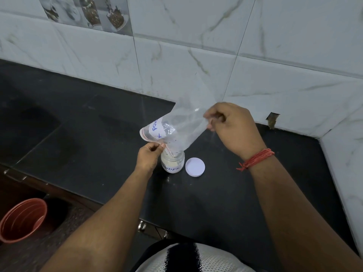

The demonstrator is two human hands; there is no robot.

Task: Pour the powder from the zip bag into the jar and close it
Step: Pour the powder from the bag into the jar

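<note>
Upended over the jar [173, 161]: clear zip bag [181, 126], mouth down and touching the jar's open rim, closed bottom end lifted up and to the right

Pinched at the pink zip edge by the left hand [148, 155], thumb and fingers pressed together on the plastic just beside the jar's neck

Gripped at the raised bottom corner by the right hand [231, 127], fingers curled shut on the film, red thread band [255, 159] around the wrist

Nearly empty and see-through, with a white label [155, 128] in blue handwriting near the mouth

Standing upright on the black countertop [88, 134], small, clear, partly filled with pale powder [170, 159], labelled in blue letters

Lying flat just right of the jar, apart from it: white lid [195, 167]

Down on the floor at lower left: red-brown bucket [21, 218]

Behind the counter: white marbled wall tiles [196, 55]
</note>
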